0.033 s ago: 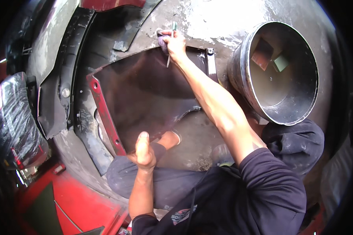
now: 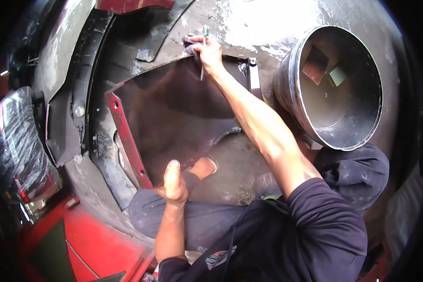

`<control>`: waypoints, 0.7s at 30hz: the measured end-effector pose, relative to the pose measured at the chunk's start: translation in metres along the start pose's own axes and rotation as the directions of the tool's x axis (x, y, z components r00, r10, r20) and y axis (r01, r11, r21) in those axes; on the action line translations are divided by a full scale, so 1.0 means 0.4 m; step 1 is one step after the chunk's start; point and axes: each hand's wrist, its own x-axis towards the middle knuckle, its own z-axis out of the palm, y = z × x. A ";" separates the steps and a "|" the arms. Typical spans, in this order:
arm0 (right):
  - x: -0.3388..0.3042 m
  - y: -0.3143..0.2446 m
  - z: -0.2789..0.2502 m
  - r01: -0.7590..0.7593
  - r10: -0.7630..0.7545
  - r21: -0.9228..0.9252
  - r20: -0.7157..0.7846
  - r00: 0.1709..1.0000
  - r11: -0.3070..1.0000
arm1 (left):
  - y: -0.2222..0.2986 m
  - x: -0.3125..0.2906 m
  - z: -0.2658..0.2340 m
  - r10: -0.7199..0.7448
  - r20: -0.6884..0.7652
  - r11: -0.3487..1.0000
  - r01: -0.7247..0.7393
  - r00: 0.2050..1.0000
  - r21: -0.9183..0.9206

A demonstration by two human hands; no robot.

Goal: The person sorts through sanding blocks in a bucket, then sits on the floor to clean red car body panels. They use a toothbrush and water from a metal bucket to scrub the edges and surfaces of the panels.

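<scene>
In front of me lies a dark car body panel (image 2: pixel 183 108), its left flange red with holes in it. My right hand (image 2: pixel 210 55) is at the panel's far edge, closed around a thin rod-like tool (image 2: pixel 206 31) with a green end. A purple-grey rag (image 2: pixel 191 48) is bunched at the same fingers. My left hand (image 2: pixel 175 185) is beside the near corner of the red flange, its thumb pointing up. The other left fingers are mostly hidden, so whether they grip the panel cannot be made out.
A black bucket (image 2: pixel 355 115) of murky water stands at the right, holding a reddish-brown square and a greenish block. Another long dark panel (image 2: pixel 75 127) lies along the left. Nearby are a plastic-wrapped part (image 2: pixel 19 145) and a red panel (image 2: pixel 98 230). My foot (image 2: pixel 204 168) is by the panel's near edge.
The rag and the green-ended tool have shifted slightly left in my right hand. My left hand has barely moved.
</scene>
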 end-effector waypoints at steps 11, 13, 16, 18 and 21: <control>-0.127 0.057 -0.008 -0.064 -0.025 -0.494 -0.173 0.985 0.867 | -0.013 0.043 -0.013 -0.060 0.052 0.998 0.060 0.997 0.009; -0.145 0.031 0.017 -0.009 -0.105 -0.533 -0.183 0.978 0.846 | 0.000 0.021 0.019 0.007 -0.040 0.999 -0.006 0.999 0.044; -0.223 -0.086 0.059 -0.036 -0.021 -0.454 -0.119 0.993 0.890 | -0.010 0.017 0.011 0.014 -0.049 0.999 -0.011 0.999 0.050; -0.269 -0.166 0.078 -0.041 0.021 -0.361 -0.060 0.998 0.932 | -0.017 0.037 0.020 0.001 -0.087 0.999 0.003 0.996 0.045; -0.335 -0.254 0.165 0.267 -0.260 -0.253 0.062 0.964 0.930 | -0.036 0.066 0.007 -0.026 -0.076 1.000 0.025 0.997 -0.018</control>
